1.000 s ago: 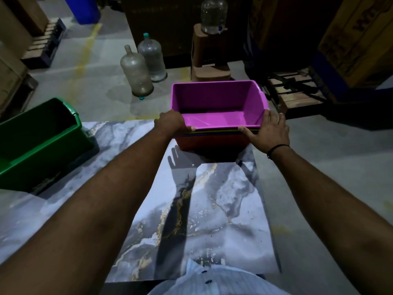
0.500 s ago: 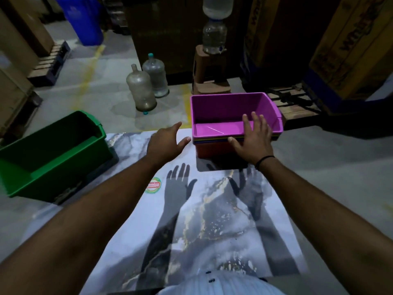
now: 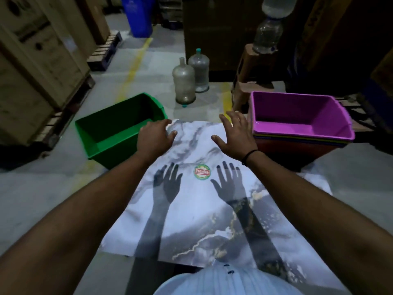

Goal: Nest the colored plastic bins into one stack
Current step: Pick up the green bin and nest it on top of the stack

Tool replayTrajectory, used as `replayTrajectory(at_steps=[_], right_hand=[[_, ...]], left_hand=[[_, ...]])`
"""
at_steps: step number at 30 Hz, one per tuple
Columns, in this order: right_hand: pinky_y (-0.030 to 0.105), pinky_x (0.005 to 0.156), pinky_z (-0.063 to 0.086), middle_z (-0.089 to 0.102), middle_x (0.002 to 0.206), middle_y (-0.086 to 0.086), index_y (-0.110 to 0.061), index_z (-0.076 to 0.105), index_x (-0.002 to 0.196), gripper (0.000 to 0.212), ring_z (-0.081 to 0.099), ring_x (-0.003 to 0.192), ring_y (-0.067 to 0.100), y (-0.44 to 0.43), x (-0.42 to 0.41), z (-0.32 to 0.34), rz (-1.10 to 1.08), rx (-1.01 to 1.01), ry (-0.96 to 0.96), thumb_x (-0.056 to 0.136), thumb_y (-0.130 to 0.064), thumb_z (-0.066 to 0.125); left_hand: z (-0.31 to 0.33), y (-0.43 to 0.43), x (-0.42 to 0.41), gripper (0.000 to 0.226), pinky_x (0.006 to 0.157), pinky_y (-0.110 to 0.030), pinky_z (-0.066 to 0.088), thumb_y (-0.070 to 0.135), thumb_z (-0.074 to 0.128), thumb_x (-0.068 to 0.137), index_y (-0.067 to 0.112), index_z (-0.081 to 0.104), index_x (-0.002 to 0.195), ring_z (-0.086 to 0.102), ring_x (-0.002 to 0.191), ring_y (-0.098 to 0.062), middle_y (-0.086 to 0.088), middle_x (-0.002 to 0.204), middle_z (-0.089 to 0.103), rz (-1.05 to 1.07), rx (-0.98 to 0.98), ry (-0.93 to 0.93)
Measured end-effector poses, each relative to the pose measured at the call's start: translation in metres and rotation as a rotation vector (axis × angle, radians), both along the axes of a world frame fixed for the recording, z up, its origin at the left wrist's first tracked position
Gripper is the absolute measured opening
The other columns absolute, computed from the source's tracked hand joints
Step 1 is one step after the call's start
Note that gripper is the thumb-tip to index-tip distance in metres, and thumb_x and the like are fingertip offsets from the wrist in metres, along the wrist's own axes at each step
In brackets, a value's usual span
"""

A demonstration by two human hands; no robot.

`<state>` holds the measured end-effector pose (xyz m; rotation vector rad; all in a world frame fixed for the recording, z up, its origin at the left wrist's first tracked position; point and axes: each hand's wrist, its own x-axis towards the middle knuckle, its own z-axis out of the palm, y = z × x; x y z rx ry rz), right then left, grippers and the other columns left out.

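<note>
Head view: the green rectangular plastic bin [image 3: 119, 128] sits off the marble tabletop's [image 3: 191, 209] far-left corner, just beside the spread, empty left hand [image 3: 156, 136]. The right hand [image 3: 235, 136], also spread and empty, hovers beside the magenta-topped nested bin stack [image 3: 302, 128] at the far-right corner.

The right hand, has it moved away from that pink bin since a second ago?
Yes. The right hand then gripped the purple bin's near rim; now it hovers open over the marble tabletop, left of the bin, not touching it.

Both forearms are bare; the right wrist has a thin black band [image 3: 248, 156]. The shirt [image 3: 223, 282] is pale blue with dark buttons.
</note>
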<state>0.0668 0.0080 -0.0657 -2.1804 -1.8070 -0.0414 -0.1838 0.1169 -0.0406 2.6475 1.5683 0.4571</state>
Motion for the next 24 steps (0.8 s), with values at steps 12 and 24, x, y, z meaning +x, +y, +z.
replayTrajectory(at_steps=[12,24], right_hand=[[0.049,0.114,0.024,0.038,0.157,0.012,-0.017,0.040,0.151,0.072,0.026,0.146,0.036,0.051,-0.112,-0.012,0.211,-0.084,-0.029,0.092,-0.054,0.057],[0.048,0.114,0.026,0.039,0.156,0.009,-0.021,0.041,0.150,0.069,0.026,0.146,0.032,0.057,-0.131,-0.026,0.194,-0.111,-0.003,0.092,-0.055,0.056]], left_hand=[[-0.036,0.035,-0.134,0.071,0.106,-0.051,0.040,0.036,0.068,0.088,0.018,0.040,0.151,0.047,0.131,-0.042,-0.013,0.149,0.050,0.244,-0.246,0.204],[-0.064,0.052,-0.146,0.048,0.101,-0.048,0.042,0.022,0.062,0.092,0.016,0.055,0.138,0.053,0.121,-0.042,-0.019,0.130,0.055,0.269,-0.247,0.039]])
